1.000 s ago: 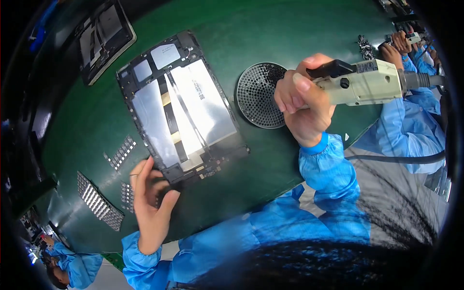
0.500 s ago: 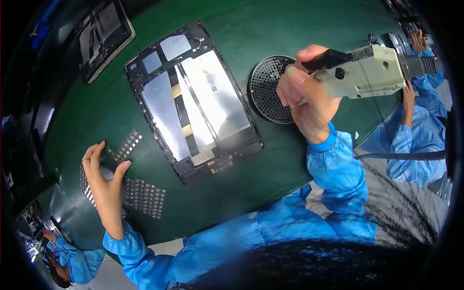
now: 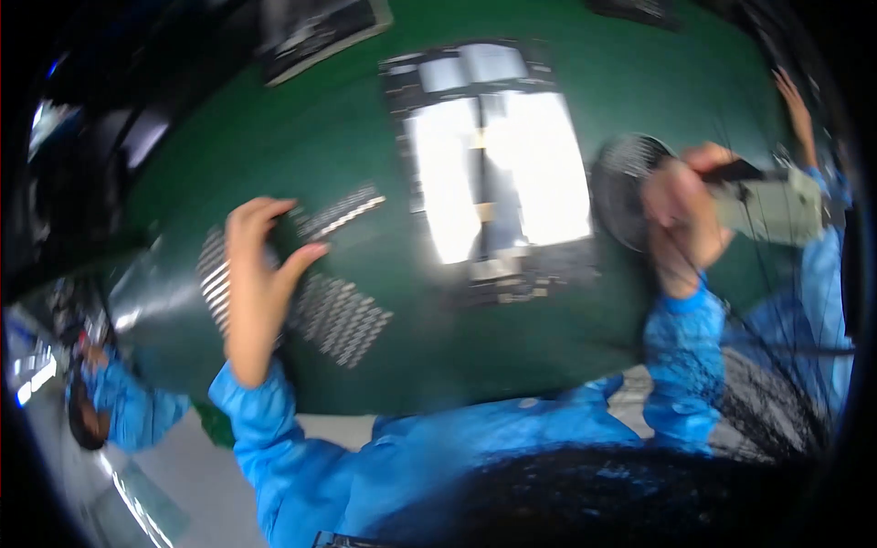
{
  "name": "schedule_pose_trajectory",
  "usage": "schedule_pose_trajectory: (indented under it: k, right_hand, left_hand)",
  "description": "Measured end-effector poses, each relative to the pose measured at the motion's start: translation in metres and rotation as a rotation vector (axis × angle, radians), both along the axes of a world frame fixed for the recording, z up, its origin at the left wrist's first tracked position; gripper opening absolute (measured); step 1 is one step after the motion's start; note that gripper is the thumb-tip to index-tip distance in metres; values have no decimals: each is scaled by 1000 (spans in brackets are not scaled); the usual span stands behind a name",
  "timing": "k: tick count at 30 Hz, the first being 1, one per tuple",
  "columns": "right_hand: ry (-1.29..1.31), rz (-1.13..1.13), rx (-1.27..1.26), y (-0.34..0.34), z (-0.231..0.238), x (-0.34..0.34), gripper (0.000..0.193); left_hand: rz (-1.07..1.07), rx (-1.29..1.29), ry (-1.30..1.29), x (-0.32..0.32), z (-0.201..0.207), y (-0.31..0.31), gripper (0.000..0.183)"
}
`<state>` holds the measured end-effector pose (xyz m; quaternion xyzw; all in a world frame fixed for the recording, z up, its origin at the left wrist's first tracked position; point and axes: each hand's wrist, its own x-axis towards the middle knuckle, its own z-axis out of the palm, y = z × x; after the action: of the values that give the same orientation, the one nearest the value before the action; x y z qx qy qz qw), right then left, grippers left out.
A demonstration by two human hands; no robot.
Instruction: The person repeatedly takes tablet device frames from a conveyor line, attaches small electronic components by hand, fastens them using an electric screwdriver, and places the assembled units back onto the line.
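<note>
My left hand (image 3: pixel 258 283) hovers at or just over a group of grey sheets of small repeated parts, its thumb and fingers spread with nothing between them. One narrow strip (image 3: pixel 343 212) lies beyond the thumb, a wider sheet (image 3: pixel 347 320) is nearer to me, and another sheet (image 3: pixel 216 274) shows to the left of the hand. On the right, my right hand (image 3: pixel 685 219) is closed around a cream-coloured hand-held tool (image 3: pixel 772 205) with a black lever. A dark round perforated disc (image 3: pixel 626 173) sits beside these fingers; whether it joins the tool is hidden. Between my hands lies an opened tablet-like device (image 3: pixel 548 173) with bright silver panels.
The green tabletop (image 3: pixel 493 356) carries everything. A second opened device (image 3: pixel 324 36) stands at the far left. Another dark item (image 3: pixel 635 11) is at the far edge. Co-workers in blue sleeves sit at the left (image 3: pixel 137 406) and right (image 3: pixel 822 265).
The view has swung left, so the device, sheets and both hands appear farther right, and the picture is blurred. Both hands keep much the same hold and pose.
</note>
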<state>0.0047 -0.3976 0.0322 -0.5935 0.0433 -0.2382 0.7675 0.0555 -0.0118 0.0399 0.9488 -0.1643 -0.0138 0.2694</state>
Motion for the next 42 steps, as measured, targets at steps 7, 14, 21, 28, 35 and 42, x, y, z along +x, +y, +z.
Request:
schedule_pose_trajectory:
  k: [7,14,21,28,35,42]
  right_hand:
    - [-157,60,136,-31,0,-16,31]
    - [-306,228,133,4,27,-12,28]
    - [-300,264,103,40,30,-10,30]
    - [-277,395,109,64,28,-1,31]
    - [-245,436,103,91,31,7,25]
    - [-238,477,87,98,26,10,24]
  left_hand:
    - [86,-47,38,-7,-5,8,52]
    - [129,-321,178,6,-6,14,43]
    - [111,-161,-7,11,-7,1,15]
    - [-77,-634,351,-6,17,-42,12]
    - [-225,-683,580,-12,-3,-71,11]
    - [-133,-584,656,-16,2,-70,12]
